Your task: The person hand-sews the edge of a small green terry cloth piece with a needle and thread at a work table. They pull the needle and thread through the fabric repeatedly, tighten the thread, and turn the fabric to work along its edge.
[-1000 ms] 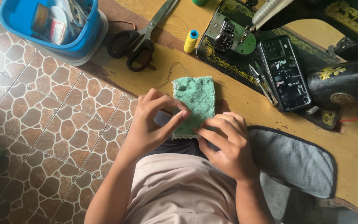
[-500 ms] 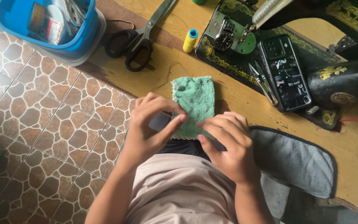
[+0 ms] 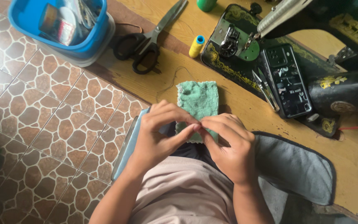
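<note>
A: Grip status?
B: Left hand (image 3: 156, 135) and right hand (image 3: 228, 147) both pinched closed on near edge of green cloth (image 3: 197, 103), fingertips meeting.
A: Cloth location?
B: Flat on tabletop (image 3: 158, 83), at its near edge, between scissors (image 3: 148, 39) and sewing machine (image 3: 295, 54).
A: Pose?
B: Wrists angled inward, fingers curled.

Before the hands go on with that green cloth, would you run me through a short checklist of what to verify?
1. Both hands on the cloth: ok. The left hand and right hand pinch the near edge of the green terry cloth.
2. Cloth lying flat on the wooden table: ok.
3. Scissors clear of the hands: ok, they lie closed farther up the table.
4. Yellow thread spool at hand: ok, beside the sewing machine.
5. Needle or pin between the fingertips: cannot tell.
6. Phone away from the needle area: not ok, it rests on the machine bed.
</note>
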